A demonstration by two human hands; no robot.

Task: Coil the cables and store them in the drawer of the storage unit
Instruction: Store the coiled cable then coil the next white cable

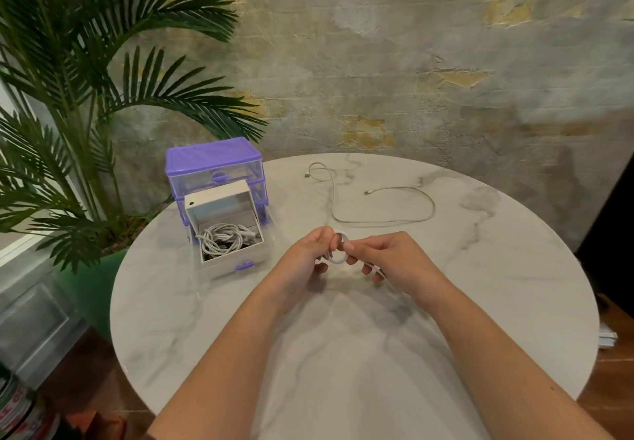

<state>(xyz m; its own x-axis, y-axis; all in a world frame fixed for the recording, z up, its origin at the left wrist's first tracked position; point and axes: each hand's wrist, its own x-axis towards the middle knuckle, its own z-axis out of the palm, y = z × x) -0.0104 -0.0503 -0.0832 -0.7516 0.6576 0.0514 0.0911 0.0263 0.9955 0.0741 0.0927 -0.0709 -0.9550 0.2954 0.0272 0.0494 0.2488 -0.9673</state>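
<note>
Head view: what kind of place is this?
Likely a café or lounge corner, not a workshop: a round marble-look table, a potted palm beside it, and a distressed plaster wall behind.

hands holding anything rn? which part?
Yes. Both hands hold a small coil of white cable: the left hand grips the coil's left side, the right hand pinches its right side, above the table.

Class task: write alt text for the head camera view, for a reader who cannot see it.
Two hands, left hand and right hand, hold a small coil of white cable above a round marble table. Another white cable lies loose behind them, and to the left an open drawer of a purple storage unit holds coiled cables.
</note>
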